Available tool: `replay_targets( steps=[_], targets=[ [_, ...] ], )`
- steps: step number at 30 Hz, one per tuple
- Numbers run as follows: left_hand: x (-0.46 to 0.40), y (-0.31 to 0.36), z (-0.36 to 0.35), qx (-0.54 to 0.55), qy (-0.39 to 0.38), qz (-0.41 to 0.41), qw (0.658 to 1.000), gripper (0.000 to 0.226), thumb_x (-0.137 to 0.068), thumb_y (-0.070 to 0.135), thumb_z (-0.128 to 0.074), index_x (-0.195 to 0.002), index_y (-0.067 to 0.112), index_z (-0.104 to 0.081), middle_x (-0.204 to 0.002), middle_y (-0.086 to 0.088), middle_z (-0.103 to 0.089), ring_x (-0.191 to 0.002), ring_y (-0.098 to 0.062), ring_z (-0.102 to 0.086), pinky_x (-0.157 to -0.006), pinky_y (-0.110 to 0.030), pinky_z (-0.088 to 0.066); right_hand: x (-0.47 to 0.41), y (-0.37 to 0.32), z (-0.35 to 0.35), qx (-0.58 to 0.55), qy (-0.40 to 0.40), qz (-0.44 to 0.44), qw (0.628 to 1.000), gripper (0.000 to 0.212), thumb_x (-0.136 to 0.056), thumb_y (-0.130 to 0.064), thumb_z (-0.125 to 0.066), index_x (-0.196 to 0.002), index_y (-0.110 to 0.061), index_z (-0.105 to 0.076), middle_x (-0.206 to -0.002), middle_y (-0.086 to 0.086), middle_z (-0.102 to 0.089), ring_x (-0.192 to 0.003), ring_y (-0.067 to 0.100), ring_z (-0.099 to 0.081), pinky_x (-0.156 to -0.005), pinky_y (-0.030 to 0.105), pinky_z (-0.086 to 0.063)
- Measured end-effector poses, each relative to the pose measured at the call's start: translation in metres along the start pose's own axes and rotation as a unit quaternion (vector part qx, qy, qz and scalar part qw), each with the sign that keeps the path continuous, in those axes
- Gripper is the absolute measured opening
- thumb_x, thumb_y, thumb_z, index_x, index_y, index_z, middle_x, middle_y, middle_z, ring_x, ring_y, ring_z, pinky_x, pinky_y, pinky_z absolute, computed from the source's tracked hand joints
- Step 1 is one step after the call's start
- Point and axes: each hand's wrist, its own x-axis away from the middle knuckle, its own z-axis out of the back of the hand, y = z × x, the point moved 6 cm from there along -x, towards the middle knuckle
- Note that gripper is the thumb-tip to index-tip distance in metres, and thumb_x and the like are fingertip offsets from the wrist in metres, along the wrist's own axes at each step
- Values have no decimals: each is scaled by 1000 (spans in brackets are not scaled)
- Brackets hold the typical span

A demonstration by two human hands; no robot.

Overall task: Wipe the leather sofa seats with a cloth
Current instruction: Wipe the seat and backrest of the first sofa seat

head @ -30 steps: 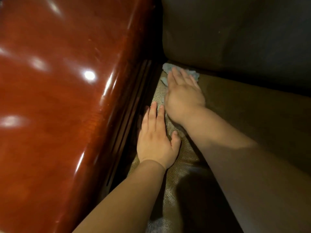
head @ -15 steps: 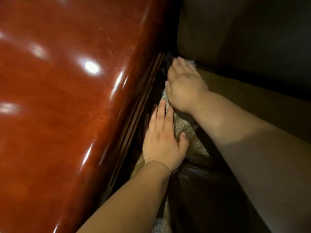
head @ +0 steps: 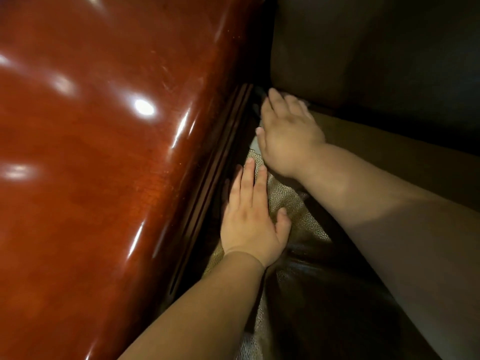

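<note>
My right hand (head: 288, 136) lies flat, fingers straight, in the back left corner of the brown leather seat (head: 389, 162). It presses a pale grey cloth (head: 255, 145) of which only a sliver shows beside the thumb. My left hand (head: 250, 219) rests flat on the textured tan leather strip (head: 291, 206) at the seat's left edge, just in front of the right hand. Its fingers point towards the corner and hold nothing.
A glossy reddish-brown wooden armrest (head: 104, 152) fills the left half of the view, with a dark grooved side panel (head: 215, 178) dropping to the seat. The dark leather backrest (head: 376, 48) rises behind the corner.
My right hand has pushed the cloth left and deeper into the corner, so the cloth is now almost fully covered. My left hand stays flat in about the same place.
</note>
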Motion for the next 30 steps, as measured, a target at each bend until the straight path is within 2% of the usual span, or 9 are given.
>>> replay_targets(
  steps=[2, 5, 9, 12, 17, 21, 25, 27, 30],
  targets=[
    [1, 0, 1, -8, -4, -5, 1000, 83, -94, 47, -47, -165, 11, -24, -175, -7, -12, -159, -27, -14, -129, -36, -12, 9, 5, 3, -9, -7, 22, 1000, 62, -107, -34, -33, -162, -6, -24, -171, 14, -18, -157, 33, -17, -128, 43, -10],
    [0, 1, 5, -4, -1, -7, 1000, 81, -95, 44, -49, -164, 9, -26, -175, -9, -13, -159, -29, -15, -130, -35, -8, 51, 25, 13, -20, -8, 42, 999, 60, -108, -30, -40, -162, -8, -27, -170, 11, -24, -158, 28, -17, -128, 42, -12],
    [0, 2, 4, -3, 4, -14, 1000, 80, -96, 45, -47, -164, 8, -27, -175, -9, -13, -159, -29, -16, -130, -35, -9, 116, 77, 26, 14, -16, -48, 999, 60, -108, -33, -36, -163, -11, -26, -171, 9, -23, -158, 26, -17, -129, 42, -16],
    [1, -1, 3, -9, 11, -8, 1000, 81, -94, 45, -47, -164, 9, -28, -174, -9, -15, -159, -29, -17, -129, -35, -12, 110, 70, 22, 1, -5, -119, 993, 61, -108, -33, -35, -163, -9, -25, -171, 10, -20, -159, 30, -15, -129, 44, -13],
    [-3, -3, -1, -19, -16, -16, 1000, 87, -92, 46, -42, -165, 3, -22, -175, -12, -11, -161, -28, -10, -132, -36, -4, 43, -30, 2, -32, -38, -16, 999, 59, -109, -31, -32, -165, -14, -19, -174, 4, -8, -160, 23, 3, -130, 39, 3],
    [0, -2, 5, -1, -14, -5, 1000, 81, -96, 48, -41, -165, 8, -26, -175, -10, -14, -161, -27, -12, -132, -37, -7, 67, -13, 7, -33, -54, 36, 997, 62, -108, -25, -40, -165, -17, -18, -174, 1, -12, -161, 21, -4, -130, 37, -1],
    [0, -1, 11, 34, -13, 1, 999, 79, -97, 50, -41, -165, 12, -27, -175, -5, -14, -160, -26, -14, -131, -34, -9, 127, 48, 25, -3, -10, -42, 999, 61, -105, -22, -45, -162, -11, -27, -169, 11, -28, -158, 29, -20, -128, 43, -16],
    [0, -1, 11, 43, -17, 4, 999, 80, -97, 52, -40, -166, 15, -25, -176, -2, -11, -160, -23, -13, -130, -31, -8, 137, 54, 25, 5, -6, -105, 994, 60, -106, -27, -41, -162, -9, -27, -170, 11, -25, -158, 31, -17, -129, 43, -14],
    [2, -2, 16, 63, -25, 3, 998, 80, -96, 52, -40, -165, 14, -27, -175, -4, -14, -160, -24, -14, -131, -32, -8, 126, 25, 14, -18, -23, -171, 985, 63, -108, -39, -28, -165, -12, -18, -174, 6, -11, -160, 28, -4, -130, 42, -1]
  ],
)
